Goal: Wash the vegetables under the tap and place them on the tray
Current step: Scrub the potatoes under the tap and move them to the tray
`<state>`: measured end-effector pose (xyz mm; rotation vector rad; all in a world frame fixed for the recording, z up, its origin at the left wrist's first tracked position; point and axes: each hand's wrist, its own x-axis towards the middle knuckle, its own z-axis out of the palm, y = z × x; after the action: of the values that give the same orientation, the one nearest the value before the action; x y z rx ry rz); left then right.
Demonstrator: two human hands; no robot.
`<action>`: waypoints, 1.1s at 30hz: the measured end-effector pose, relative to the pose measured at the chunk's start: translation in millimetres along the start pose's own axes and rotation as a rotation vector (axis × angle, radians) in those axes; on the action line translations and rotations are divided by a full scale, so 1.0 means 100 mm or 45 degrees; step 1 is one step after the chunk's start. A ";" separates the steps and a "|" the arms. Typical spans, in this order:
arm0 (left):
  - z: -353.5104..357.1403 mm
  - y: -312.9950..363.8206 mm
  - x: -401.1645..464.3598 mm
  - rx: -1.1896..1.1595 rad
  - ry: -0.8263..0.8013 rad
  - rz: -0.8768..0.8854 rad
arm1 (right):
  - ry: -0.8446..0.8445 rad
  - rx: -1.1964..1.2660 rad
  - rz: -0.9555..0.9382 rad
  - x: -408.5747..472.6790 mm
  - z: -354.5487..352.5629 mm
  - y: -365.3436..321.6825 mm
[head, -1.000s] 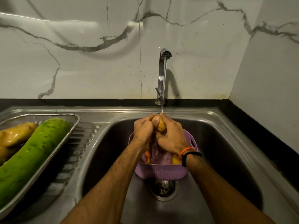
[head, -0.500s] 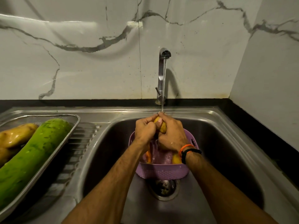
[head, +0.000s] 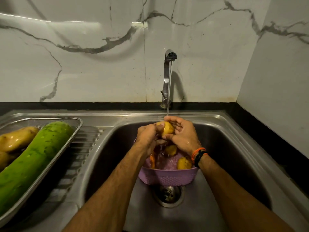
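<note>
Both hands hold a yellow potato (head: 167,129) under the running tap (head: 169,56). My left hand (head: 148,136) grips its left side and my right hand (head: 183,134) curls round its right side. Below them a purple basket (head: 167,177) stands in the sink (head: 234,148) and holds two more potatoes (head: 184,163) and an orange carrot (head: 152,162). On the drainboard at left, a steel mesh tray (head: 73,131) holds a long green gourd (head: 31,161) and wet potatoes (head: 15,138).
The drain (head: 168,195) lies just in front of the basket. A ribbed drainboard (head: 80,158) separates tray and basin. Marble walls stand behind and at right, above a black counter strip (head: 267,134).
The potato has turned between my hands under the stream. My right hand's fingers have spread a little, and more of the potato shows.
</note>
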<state>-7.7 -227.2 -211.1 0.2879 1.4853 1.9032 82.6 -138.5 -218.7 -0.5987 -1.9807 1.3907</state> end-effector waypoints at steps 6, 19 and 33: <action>0.04 0.00 0.06 -0.255 0.067 -0.031 | 0.120 -0.215 0.012 -0.01 0.09 0.01; 0.13 -0.06 0.01 -0.363 0.104 0.022 | 0.089 -0.485 -0.032 -0.12 0.19 -0.13; 0.13 -0.05 -0.04 -0.400 0.108 -0.004 | -0.124 -0.676 -0.092 -0.10 0.26 -0.19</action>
<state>4.2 -218.9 -210.6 0.0605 1.2124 2.1318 70.7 -168.6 -209.5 -0.6889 -2.4417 0.8562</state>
